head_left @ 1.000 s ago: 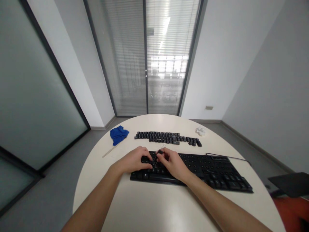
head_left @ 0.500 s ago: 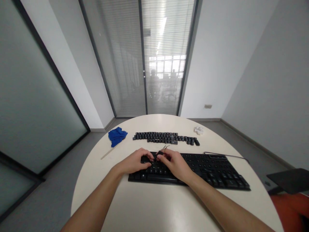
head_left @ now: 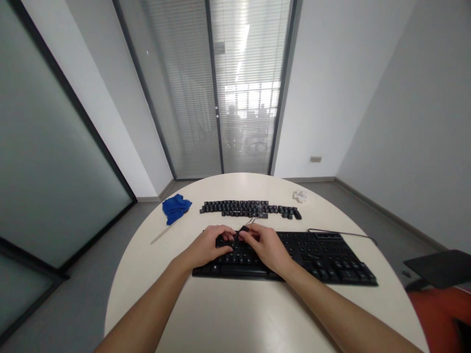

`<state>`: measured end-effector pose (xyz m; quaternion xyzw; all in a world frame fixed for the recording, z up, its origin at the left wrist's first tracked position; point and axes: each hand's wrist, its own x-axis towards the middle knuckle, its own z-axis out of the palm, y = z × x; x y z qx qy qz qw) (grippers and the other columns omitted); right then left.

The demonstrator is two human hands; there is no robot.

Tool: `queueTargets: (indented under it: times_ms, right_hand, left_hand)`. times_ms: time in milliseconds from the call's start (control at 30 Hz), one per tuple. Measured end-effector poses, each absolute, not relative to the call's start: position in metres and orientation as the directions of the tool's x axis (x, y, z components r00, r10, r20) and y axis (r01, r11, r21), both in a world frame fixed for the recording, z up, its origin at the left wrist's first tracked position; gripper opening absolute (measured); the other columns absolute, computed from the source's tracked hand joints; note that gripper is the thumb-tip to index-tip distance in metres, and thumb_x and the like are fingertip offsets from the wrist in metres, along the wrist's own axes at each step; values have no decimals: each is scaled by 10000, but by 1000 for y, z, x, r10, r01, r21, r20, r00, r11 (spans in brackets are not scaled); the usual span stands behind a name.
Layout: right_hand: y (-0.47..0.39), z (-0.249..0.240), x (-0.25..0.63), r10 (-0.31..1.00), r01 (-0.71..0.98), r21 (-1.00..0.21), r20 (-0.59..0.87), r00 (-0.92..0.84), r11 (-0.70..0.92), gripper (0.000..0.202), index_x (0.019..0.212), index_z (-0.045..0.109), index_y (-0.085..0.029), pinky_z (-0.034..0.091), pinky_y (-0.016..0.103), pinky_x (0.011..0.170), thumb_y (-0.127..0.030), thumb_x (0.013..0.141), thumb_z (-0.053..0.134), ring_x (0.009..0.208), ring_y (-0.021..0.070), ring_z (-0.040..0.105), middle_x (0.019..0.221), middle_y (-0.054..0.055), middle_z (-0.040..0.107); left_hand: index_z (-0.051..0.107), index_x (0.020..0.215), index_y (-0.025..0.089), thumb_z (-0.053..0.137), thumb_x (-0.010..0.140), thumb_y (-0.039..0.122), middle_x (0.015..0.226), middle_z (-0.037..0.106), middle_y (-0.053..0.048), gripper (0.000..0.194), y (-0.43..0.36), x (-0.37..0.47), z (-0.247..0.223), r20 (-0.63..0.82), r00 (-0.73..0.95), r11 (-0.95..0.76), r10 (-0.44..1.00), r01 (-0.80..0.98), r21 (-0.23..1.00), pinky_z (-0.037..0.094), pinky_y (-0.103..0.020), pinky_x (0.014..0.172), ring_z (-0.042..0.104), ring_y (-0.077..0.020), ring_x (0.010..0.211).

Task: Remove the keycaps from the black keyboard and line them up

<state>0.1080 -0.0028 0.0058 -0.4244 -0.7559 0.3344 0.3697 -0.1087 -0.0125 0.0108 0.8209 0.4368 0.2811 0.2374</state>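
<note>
A black keyboard [head_left: 312, 260] lies across the table, several of its keycaps off in the upper part. My right hand [head_left: 268, 247] pinches a small dark tool [head_left: 243, 229] with thin wire prongs [head_left: 250, 221] pointing up and away, above the keyboard's left half. Facing it, my left hand [head_left: 211, 245] rests at the keyboard's left end, thumb and fingers apart and curved around the same keys; nothing shows between them. Beyond the keyboard, rows of loose black keycaps [head_left: 235, 208] lie on the table.
The round cream table [head_left: 228, 314] bears a blue cloth [head_left: 175, 208] and a thin stick [head_left: 164, 233] at left. Crumpled white material [head_left: 300, 196] lies at back right. A cable [head_left: 340, 233] runs behind the keyboard. A red and black chair [head_left: 437, 304] stands at right.
The whole view has shifted slightly. Both hands stay at nearly the same place on the keyboard, and the dark tool in my right hand is tilted a little differently.
</note>
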Motion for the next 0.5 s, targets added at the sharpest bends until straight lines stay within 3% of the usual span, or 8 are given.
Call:
queueTargets:
  times_ms: [300, 500]
  right_hand:
    - [0, 1, 108, 913, 429, -818, 265, -311, 383, 265, 801, 669, -176, 446, 260, 657, -385, 920, 558, 686, 184, 646, 742, 34, 715]
    - [0, 1, 107, 912, 433, -815, 266, -313, 386, 266, 808, 673, -176, 433, 259, 641, -387, 922, 557, 688, 185, 648, 744, 35, 717]
  left_hand:
    - [667, 1074, 255, 606, 904, 275, 1078, 692, -45, 182, -13, -106, 16, 290, 609, -675, 738, 674, 300, 413, -383, 935, 602, -229, 1031]
    - [694, 1050, 262, 574, 928, 294, 1050, 685, -39, 174, -13, -105, 17, 282, 642, -699, 713, 681, 217, 426, -365, 906, 597, -213, 990]
